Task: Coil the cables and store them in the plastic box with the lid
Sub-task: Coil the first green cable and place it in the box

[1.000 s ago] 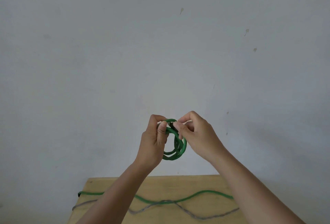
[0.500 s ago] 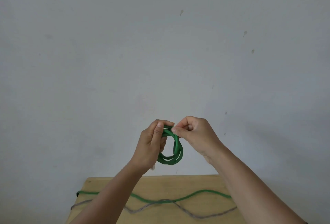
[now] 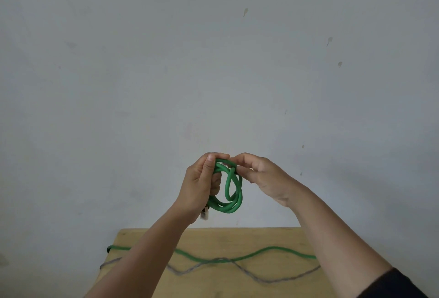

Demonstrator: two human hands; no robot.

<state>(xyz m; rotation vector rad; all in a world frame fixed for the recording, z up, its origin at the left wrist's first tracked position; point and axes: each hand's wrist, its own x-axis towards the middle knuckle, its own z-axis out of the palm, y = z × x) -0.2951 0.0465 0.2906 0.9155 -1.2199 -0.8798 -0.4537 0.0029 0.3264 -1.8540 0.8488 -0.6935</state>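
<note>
Soft, even, dimmish daylight, no glare. Faint broad shadow on the wall (image 3: 356, 179) at right, behind the arms. Slightly soft focus throughout; mild darkening toward corners.

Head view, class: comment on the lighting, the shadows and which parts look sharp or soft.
Head view: soft, even light with no glare; faint shadows fall on the wall to the right of the arms; the hands, left hand and right hand, and the coiled green cable are fairly sharp; the grey cable on the table looks softer.
</note>
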